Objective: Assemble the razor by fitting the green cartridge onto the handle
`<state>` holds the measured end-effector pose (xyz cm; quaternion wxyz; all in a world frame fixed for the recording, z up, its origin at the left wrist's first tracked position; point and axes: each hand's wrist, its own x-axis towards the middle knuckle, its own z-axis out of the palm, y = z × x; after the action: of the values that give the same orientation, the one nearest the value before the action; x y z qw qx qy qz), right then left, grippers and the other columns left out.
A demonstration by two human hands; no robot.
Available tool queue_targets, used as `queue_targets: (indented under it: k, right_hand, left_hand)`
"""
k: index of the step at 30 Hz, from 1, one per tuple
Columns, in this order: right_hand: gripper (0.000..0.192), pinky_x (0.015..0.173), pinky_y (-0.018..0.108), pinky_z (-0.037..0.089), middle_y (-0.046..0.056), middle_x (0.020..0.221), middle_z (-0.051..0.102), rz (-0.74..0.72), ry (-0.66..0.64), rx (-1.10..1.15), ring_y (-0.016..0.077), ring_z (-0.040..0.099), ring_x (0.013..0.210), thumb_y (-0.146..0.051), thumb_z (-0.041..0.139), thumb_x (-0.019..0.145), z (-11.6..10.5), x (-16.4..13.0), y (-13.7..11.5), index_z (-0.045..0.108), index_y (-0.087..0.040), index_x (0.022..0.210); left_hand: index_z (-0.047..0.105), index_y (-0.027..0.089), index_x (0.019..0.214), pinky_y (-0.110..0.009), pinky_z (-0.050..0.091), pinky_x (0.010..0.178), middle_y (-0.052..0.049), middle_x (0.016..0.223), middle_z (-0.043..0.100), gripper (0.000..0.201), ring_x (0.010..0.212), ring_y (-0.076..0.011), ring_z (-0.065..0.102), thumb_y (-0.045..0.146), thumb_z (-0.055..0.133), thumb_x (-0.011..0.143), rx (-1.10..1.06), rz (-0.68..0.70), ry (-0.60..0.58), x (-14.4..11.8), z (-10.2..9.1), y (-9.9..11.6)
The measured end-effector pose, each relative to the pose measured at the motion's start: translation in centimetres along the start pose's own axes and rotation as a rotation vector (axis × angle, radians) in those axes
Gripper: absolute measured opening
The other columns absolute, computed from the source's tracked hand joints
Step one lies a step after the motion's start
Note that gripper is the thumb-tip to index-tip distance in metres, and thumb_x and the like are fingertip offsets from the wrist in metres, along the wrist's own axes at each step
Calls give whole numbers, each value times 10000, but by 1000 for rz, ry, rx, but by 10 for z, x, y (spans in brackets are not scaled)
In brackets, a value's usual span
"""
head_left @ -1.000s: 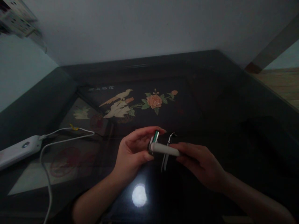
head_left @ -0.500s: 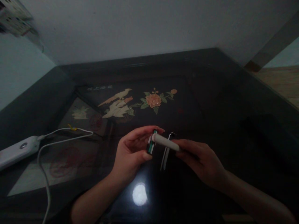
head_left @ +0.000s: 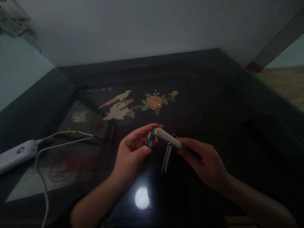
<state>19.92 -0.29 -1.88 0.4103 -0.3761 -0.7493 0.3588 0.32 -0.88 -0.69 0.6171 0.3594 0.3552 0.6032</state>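
Between the thumb and fingers of my left hand [head_left: 133, 150] is a small flat piece with a green and dark edge [head_left: 151, 138], held on its side. A white, rounded bar-shaped thing [head_left: 169, 138] sits in the pinch of my right hand [head_left: 205, 160]. Its far end meets the green-edged piece or lies right in front of it; I cannot tell which. Below the white bar shows a thin silvery two-strip thing [head_left: 166, 158], with a small dark shiny part near its top. Whether it hangs or lies on the table is unclear.
The dark glossy table [head_left: 213, 95] bears a bird-and-flower picture [head_left: 154, 102]. At left lies a white power bank-like device [head_left: 19, 155] with a white cable [head_left: 42, 171] and yellow tie. A dark block-like shape [head_left: 273, 139] is at right. Walls stand behind and at left.
The green-edged piece and the white bar's far end have risen slightly and shifted left. The white bar now slopes more steeply. Both hands keep their hold.
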Motion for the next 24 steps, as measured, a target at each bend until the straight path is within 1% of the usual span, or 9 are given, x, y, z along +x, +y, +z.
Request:
queue_targets:
  k: [2,4,6,7,10,12,15,20,24]
  right_hand:
    - [206,590,198,529,-2,837,720,43,39,21,121,664,664,-157,565,905,-2,1,-3,666,-228,1070]
    - [201,480,172,467,-39,709,641,126,101,80,86,576,537,-196,550,930,-4,1,-4,648,-245,1097]
    - [201,417,160,414,-63,632,550,192,148,183,72,499,470,-237,520,958,-5,3,-4,611,-255,1137]
    - [196,409,159,410,-69,621,525,209,159,240,70,485,460,-251,505,969,-5,4,-4,591,-253,1144]
    - [154,446,157,447,-67,639,530,222,142,374,70,514,489,-270,485,982,-3,5,-3,551,-236,1116]
    - [134,474,154,461,-61,661,546,228,115,413,68,536,517,-280,483,985,-2,5,-3,541,-231,1095]
    - [134,504,163,471,-53,670,563,243,87,411,77,555,551,-306,487,986,-1,4,-4,536,-228,1083]
    - [160,475,190,470,-28,685,612,276,51,387,111,579,582,-356,475,987,-3,3,-6,506,-228,1077]
    - [141,539,185,504,-26,721,632,269,18,409,107,601,639,-337,476,987,-4,3,-6,510,-241,1084]
  left_hand:
    - [776,243,996,-161,530,708,-56,1038,766,379,798,-115,665,315,872,637,-57,-12,-10,2,1,0]
    - [767,245,1018,-141,505,669,-53,1037,759,392,768,-93,626,329,866,648,-132,-52,-47,3,1,1]
    - [762,248,1031,-143,490,657,-55,1031,750,407,752,-87,598,340,866,648,-181,-113,-87,3,1,2]
    - [764,250,1025,-151,486,655,-58,1023,747,405,739,-87,585,344,867,645,-189,-141,-101,3,1,2]
    - [771,261,1004,-175,469,634,-61,970,738,402,710,-97,551,365,872,629,-185,-174,-150,0,1,3]
    - [767,269,1012,-186,458,628,-55,938,728,411,709,-104,534,379,867,629,-181,-173,-190,-1,1,3]
    - [759,269,1033,-200,446,628,-53,909,714,422,713,-112,521,387,857,639,-177,-166,-241,-3,1,4]
    - [768,258,1019,-228,456,629,-63,913,724,423,703,-129,555,386,862,627,-146,-186,-254,-4,1,7]
    - [763,248,1045,-236,490,680,-64,943,741,430,740,-143,618,352,859,638,-97,-175,-280,-5,3,7]
